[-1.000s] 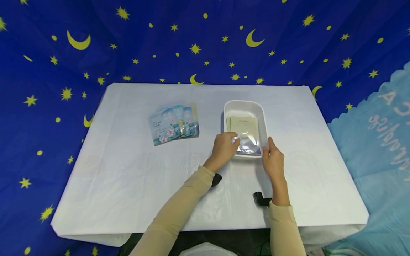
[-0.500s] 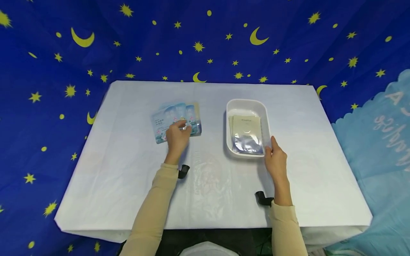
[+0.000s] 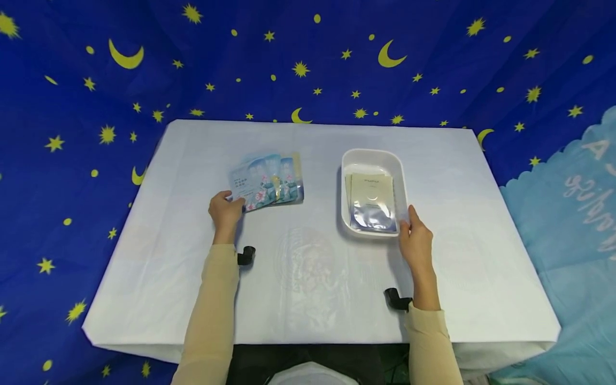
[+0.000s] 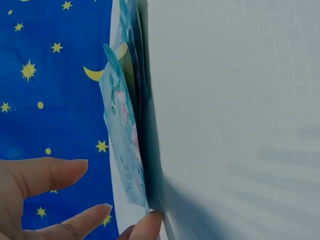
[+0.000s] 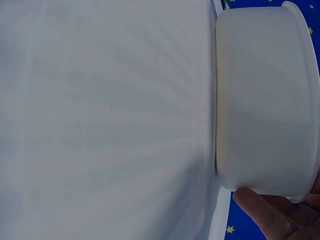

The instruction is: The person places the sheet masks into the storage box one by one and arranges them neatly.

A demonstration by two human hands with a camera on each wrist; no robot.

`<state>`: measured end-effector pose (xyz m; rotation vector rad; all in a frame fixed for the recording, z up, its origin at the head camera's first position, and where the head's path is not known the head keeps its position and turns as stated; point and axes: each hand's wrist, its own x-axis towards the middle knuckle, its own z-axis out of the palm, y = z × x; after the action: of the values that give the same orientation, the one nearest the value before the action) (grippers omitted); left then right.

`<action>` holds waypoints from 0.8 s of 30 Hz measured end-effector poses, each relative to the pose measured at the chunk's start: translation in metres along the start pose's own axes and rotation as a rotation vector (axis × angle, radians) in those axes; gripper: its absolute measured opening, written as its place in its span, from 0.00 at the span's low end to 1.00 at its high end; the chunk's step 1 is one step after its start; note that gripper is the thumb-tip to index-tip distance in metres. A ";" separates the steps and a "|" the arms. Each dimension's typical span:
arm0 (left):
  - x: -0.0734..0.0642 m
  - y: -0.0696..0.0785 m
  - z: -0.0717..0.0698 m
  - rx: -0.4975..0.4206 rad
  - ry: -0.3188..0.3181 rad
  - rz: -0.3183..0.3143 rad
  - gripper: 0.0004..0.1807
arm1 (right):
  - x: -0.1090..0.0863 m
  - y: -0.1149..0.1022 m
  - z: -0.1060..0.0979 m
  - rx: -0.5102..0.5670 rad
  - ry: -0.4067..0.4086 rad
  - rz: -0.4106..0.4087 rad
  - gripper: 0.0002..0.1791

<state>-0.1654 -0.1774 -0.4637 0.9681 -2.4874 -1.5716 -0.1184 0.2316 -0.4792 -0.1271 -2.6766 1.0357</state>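
Observation:
Several blue flower-printed sheet mask packets (image 3: 255, 184) lie fanned on the left of the table. My left hand (image 3: 226, 211) is at their near left corner. In the left wrist view, thumb and forefinger stand apart in the air, while one fingertip (image 4: 152, 222) is right at the corner of the packets (image 4: 122, 130). A white plastic tray (image 3: 368, 156) stands right of centre, with more packets (image 3: 371, 200) inside, pale back and silver part up. My right hand (image 3: 416, 238) holds the tray's near right corner. Some of its fingers are hidden behind the tray (image 5: 265, 100) in the right wrist view.
A white cloth covers the table (image 3: 313, 289). Blue curtain (image 3: 250, 59) with yellow stars and moons hangs behind and to the left. A light blue fabric (image 3: 568, 230) with lettering hangs at the right. Each wrist carries a black camera mount (image 3: 397, 299).
My left hand has left the tray, passed over the front of the fanned packets and moved left to their near left corner. The right hand stays at the tray's corner.

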 end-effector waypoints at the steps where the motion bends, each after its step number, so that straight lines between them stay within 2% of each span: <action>1: 0.001 0.000 0.000 -0.021 0.005 -0.007 0.27 | 0.000 0.000 0.000 -0.001 0.002 0.001 0.26; 8: 0.007 -0.005 0.002 -0.228 0.073 -0.126 0.27 | 0.000 0.000 -0.001 -0.008 -0.001 0.013 0.26; 13: 0.010 -0.009 0.003 -0.323 0.110 -0.192 0.27 | 0.001 0.000 0.000 -0.005 -0.002 0.015 0.26; 20: 0.012 -0.011 0.005 -0.384 0.138 -0.209 0.26 | 0.001 -0.001 0.000 -0.010 -0.007 0.018 0.26; 24: 0.014 -0.013 0.004 -0.432 0.115 -0.226 0.25 | 0.000 -0.001 0.000 -0.010 -0.012 0.023 0.26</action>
<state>-0.1720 -0.1851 -0.4800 1.2490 -1.8970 -1.9403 -0.1186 0.2314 -0.4784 -0.1548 -2.6973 1.0337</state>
